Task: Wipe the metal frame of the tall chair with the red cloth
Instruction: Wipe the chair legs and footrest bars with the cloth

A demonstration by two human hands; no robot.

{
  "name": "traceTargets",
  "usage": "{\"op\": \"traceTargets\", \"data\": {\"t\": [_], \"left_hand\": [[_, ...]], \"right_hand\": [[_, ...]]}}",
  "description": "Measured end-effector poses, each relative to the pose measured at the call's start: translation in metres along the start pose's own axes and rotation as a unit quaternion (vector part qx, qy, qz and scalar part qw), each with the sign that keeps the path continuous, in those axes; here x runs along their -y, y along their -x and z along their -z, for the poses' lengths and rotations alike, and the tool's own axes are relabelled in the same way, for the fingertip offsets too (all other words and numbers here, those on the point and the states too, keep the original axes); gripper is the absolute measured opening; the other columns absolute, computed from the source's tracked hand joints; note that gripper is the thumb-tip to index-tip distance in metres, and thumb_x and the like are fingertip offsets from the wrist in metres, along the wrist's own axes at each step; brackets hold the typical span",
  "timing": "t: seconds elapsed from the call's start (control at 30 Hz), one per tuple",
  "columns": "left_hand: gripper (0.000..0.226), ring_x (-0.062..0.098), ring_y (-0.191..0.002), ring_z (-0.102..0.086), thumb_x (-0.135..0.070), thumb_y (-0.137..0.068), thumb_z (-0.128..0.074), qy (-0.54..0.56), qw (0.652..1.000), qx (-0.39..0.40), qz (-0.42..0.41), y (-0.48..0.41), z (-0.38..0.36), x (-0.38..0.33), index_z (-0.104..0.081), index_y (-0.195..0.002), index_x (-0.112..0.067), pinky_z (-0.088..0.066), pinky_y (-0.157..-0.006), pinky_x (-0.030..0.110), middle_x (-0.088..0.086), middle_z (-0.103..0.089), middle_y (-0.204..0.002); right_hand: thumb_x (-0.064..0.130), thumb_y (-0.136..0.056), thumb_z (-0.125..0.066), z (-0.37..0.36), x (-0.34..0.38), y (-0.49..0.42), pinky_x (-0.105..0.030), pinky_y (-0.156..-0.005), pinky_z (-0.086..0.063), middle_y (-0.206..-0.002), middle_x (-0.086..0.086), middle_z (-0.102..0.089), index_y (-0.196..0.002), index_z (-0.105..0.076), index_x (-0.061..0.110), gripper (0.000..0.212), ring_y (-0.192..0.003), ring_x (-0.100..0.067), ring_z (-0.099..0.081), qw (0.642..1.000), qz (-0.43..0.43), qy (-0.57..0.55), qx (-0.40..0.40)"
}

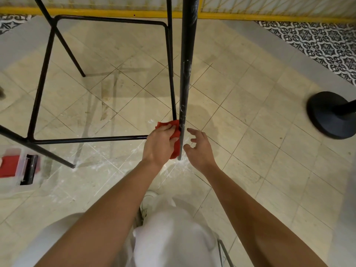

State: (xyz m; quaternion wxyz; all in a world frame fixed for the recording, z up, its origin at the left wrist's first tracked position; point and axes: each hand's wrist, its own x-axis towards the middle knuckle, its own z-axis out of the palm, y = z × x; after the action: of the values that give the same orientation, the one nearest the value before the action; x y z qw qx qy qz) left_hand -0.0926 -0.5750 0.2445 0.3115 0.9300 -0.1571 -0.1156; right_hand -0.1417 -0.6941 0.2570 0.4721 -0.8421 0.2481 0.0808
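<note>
While a person crouches beside the tall chair, the left hand (160,144) grips the red cloth (175,149) and presses it against the near leg (185,74), just above the foot. The right hand (199,149) hovers just beside the same leg, fingers spread and loose, holding nothing; whether a fingertip touches the metal cannot be told.

With the cloth at the very bottom of the leg, the wipe appears to be at the end of a pass on this one member. Pale scuffs show higher up the leg, so it may need another go. The footrest bars (92,140) and the thinner legs (170,64) look to be left to do, though nothing shows whether they are already clean.

Underfoot, the beige floor tiles (250,112) are streaked and dusted white around the chair's feet. Patterned tiles (317,41) and a yellow rail (96,11) border the area, a black post base (327,114) stands to the right, and a clear box (17,166) with red contents sits to the left.
</note>
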Motion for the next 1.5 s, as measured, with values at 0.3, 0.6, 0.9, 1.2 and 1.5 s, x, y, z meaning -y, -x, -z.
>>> {"op": "traceTargets", "data": {"t": [0.3,0.6,0.9,1.2,1.5], "left_hand": [[0.034,0.027,-0.105,-0.06,-0.022,-0.095,-0.05,-0.011,0.998,-0.023,0.063,-0.022,0.001,-0.013,-0.057,-0.128,-0.014,-0.047,-0.09,0.034,0.009,-0.064,-0.116],[0.028,0.029,-0.1,-0.063,-0.011,-0.091,-0.056,-0.038,0.998,-0.005,-0.054,0.004,0.006,0.001,-0.065,-0.118,-0.007,-0.053,-0.082,0.04,0.009,-0.068,-0.11],[0.026,0.027,-0.096,-0.064,-0.012,-0.093,-0.055,-0.032,0.999,-0.032,-0.008,0.002,-0.004,-0.001,-0.066,-0.117,-0.009,-0.055,-0.078,0.039,0.006,-0.069,-0.109],[0.04,0.021,-0.12,-0.055,-0.014,-0.091,-0.058,-0.013,0.995,-0.069,0.078,0.021,0.024,0.032,-0.055,-0.131,-0.015,-0.039,-0.105,0.03,0.004,-0.057,-0.134],[0.033,0.02,-0.116,-0.055,-0.013,-0.095,-0.05,0.008,0.997,-0.04,0.071,0.014,0.008,0.01,-0.058,-0.127,-0.011,-0.038,-0.098,0.022,0.003,-0.059,-0.129]], "right_hand": [[0.011,-0.088,-0.056,-0.004,0.005,-0.006,-0.018,-0.085,-0.04,-0.137,0.002,-0.041,-0.137,-0.041,0.018,0.052,-0.117,-0.013,-0.049,1.0,-0.006,-0.003,0.0],[0.006,-0.087,-0.056,-0.006,0.007,-0.004,-0.02,-0.089,-0.041,-0.137,0.001,-0.041,-0.136,-0.042,0.017,0.053,-0.118,-0.016,-0.049,1.0,0.003,-0.003,0.002],[0.009,-0.087,-0.057,-0.007,0.011,-0.004,-0.019,-0.086,-0.04,-0.136,0.002,-0.042,-0.136,-0.043,0.018,0.052,-0.116,-0.014,-0.049,1.0,0.005,0.003,0.002],[0.005,-0.087,-0.055,-0.003,0.015,0.006,-0.026,-0.095,-0.042,-0.141,0.0,-0.036,-0.142,-0.034,0.017,0.06,-0.123,-0.018,-0.045,1.0,-0.002,0.005,0.018],[0.007,-0.087,-0.057,0.001,0.016,0.007,-0.027,-0.095,-0.042,-0.143,-0.001,-0.037,-0.145,-0.027,0.017,0.066,-0.123,-0.018,-0.046,1.0,-0.009,0.005,0.013]]}}
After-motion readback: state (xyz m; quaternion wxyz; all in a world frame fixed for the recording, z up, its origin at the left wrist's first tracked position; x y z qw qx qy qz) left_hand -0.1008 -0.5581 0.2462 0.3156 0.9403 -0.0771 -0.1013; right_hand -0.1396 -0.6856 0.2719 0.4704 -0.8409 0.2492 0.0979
